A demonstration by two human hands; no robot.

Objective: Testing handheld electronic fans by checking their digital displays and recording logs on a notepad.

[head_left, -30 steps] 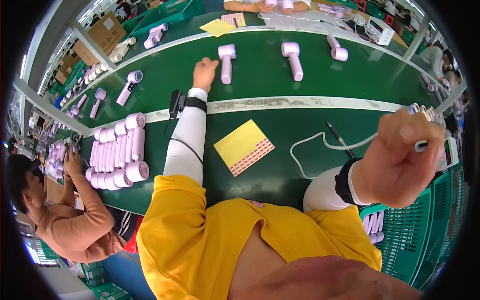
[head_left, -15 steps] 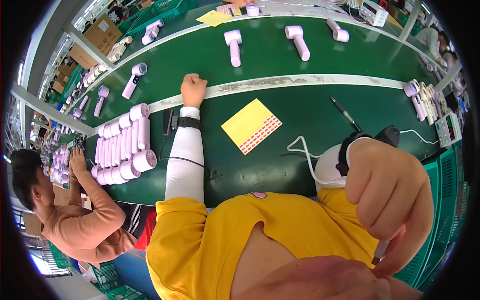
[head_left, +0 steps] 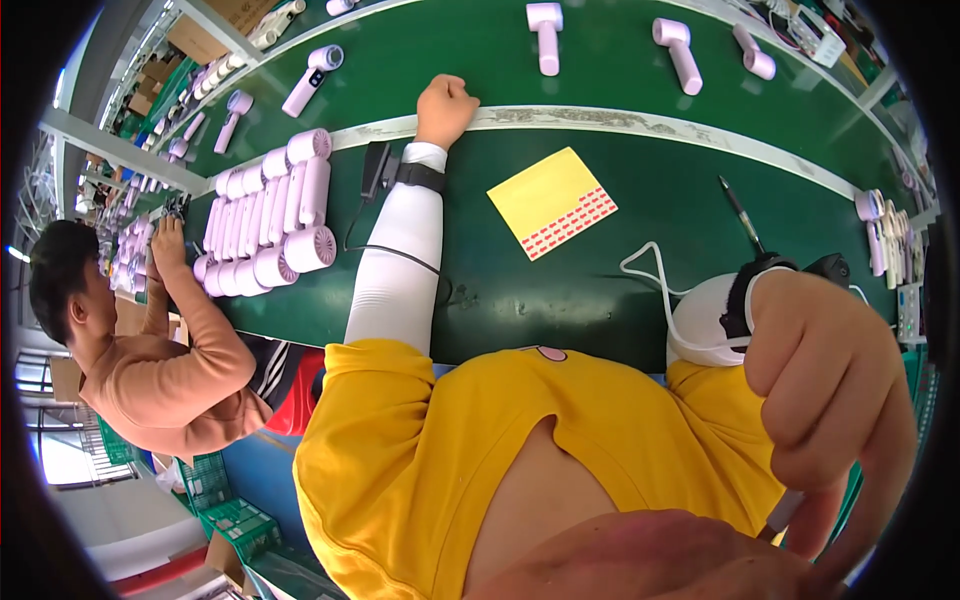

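My left hand, closed in a fist, rests at the white divider strip beyond the near green bench top. Nothing shows in its fingers. Its arm wears a white sleeve and a black wrist strap with a small black device. Raised large and close at the right is my right hand, fingers curled and thumb side low. A small grey-brown piece shows at its fingers, too little to name. Between the arms lies a yellow card with red-marked stickers. A pen sits near the right wrist.
Left of my left arm stand rows of lilac handheld fans. More fans, such as one lilac fan, lie on the far green surface. A co-worker works at the left. A white cable loops beside my right forearm.
The whole view has shifted, so the bench, fans and card appear farther right and higher. Both hands keep their closed shapes; the left still rests at the strip, the right still raised close.
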